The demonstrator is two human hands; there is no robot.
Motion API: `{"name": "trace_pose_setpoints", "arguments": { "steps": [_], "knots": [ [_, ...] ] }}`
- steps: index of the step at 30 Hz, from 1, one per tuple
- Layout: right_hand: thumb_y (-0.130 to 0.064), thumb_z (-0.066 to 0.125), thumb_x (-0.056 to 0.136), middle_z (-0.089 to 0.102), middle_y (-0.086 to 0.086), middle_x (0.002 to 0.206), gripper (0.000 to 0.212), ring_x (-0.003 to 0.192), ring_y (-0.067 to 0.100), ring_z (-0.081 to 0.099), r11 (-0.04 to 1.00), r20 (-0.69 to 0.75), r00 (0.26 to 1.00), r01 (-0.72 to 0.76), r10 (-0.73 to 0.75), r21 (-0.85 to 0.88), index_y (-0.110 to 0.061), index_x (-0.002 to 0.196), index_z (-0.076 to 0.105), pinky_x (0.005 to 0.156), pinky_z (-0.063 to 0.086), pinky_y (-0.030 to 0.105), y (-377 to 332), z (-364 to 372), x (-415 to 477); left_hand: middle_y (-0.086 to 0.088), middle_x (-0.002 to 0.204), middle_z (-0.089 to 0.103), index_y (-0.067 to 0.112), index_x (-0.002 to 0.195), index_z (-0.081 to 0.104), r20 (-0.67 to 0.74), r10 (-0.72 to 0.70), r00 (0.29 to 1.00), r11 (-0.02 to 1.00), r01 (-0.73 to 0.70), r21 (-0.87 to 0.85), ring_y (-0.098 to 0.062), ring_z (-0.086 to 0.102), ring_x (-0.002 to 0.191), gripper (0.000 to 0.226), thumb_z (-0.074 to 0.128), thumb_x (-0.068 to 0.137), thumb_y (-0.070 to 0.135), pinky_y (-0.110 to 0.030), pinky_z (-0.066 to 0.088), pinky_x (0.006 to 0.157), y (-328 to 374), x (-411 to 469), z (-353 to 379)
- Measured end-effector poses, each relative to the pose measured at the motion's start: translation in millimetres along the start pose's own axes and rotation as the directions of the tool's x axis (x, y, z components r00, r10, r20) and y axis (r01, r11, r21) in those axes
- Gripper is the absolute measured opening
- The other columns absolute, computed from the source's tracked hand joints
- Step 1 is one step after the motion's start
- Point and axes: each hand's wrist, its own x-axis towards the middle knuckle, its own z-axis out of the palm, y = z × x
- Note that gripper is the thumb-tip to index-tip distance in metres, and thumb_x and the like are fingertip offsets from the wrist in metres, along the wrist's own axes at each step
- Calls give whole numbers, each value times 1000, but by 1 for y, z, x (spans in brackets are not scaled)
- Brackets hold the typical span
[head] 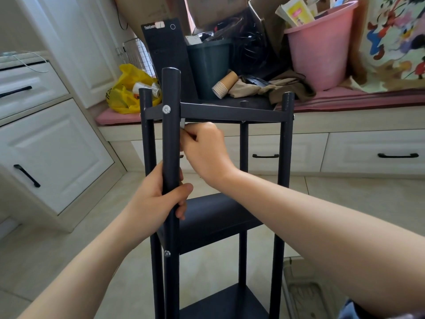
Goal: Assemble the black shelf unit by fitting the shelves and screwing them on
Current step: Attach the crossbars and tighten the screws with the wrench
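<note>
Now | L hand [161, 199] grips front post [171, 88]; R hand [207, 150] pinches small metal tool [182, 124] under top shelf [230, 111]

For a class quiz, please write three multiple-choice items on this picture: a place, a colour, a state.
1. Where is the right hand? A under the top shelf; B on the floor; C on a drawer.
2. What colour is the bucket? A yellow; B pink; C white.
3. What does the left hand do? A hangs open; B grips a post; C holds a cup.
Key: 1 A, it pinches a tool below that shelf; 2 B, pink wall; 3 B, fingers curl round it.
</note>
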Motion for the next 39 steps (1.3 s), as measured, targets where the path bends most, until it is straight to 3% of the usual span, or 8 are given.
{"name": "trace_pose_setpoints", "arguments": {
  "steps": [4,10,15,18,24,30,33,39],
  "knots": [
    [-7,55,97,48,-16,42,49,46,2,46,998,80,995,-58,60,-23,-24,50,50,49,36,10,-1,-8,-2,-1,53,46,10,93,43,-6,-9,1000,1000,9,3,-22,47,47,20,56,97,-4,-26,49,52,0,0,-1],
    [-13,57,95,52,-9,57,34,57,6,48,987,183,976,-99,121,-125,-16,61,65,49,35,10,-7,-23,-4,-1,56,47,26,97,48,-1,-11,1000,1000,11,25,-22,50,49,30,57,97,-3,-24,51,54,1,-3,-2],
    [-10,58,92,50,-4,61,28,59,13,46,981,229,960,-135,164,-137,-10,66,69,55,35,22,-16,-28,0,-1,57,47,21,96,48,-10,-31,999,999,31,12,-25,50,51,25,58,97,-3,-26,52,53,0,-2,-2],
    [-7,59,89,50,-2,56,29,56,15,46,981,217,960,-155,177,-114,-10,62,68,54,35,24,-22,-28,3,-4,56,47,7,96,43,-19,-37,999,999,37,11,-26,48,51,18,58,96,-3,-27,52,53,0,-1,-3],
    [-10,60,90,52,-2,58,24,60,17,48,989,227,966,-103,126,-109,-7,69,71,58,40,26,-26,-27,4,-2,55,46,7,95,42,-17,-35,999,999,35,7,-25,47,50,19,57,96,-4,-29,52,52,1,0,-2],
    [-6,58,93,47,-13,47,38,51,7,45,994,190,978,-70,84,-80,-16,57,62,49,36,13,-21,-22,4,-6,54,45,7,94,42,-19,-30,999,999,30,19,-26,48,49,19,58,96,-3,-29,51,53,-3,0,-4],
    [-3,56,95,48,-13,44,53,51,9,47,996,181,982,-47,60,-76,-24,46,50,55,40,18,-16,-17,5,-5,52,47,6,94,41,-15,-27,1000,999,28,21,-25,48,48,20,59,96,-2,-29,51,54,-6,1,-4],
    [-9,57,99,47,-16,53,49,56,5,45,1000,100,995,5,-6,9,-27,54,50,58,37,18,-4,-7,6,-8,53,48,6,95,41,23,-21,1000,999,20,37,-25,50,50,19,60,97,2,-29,51,57,-11,2,-8]
  ]
}}
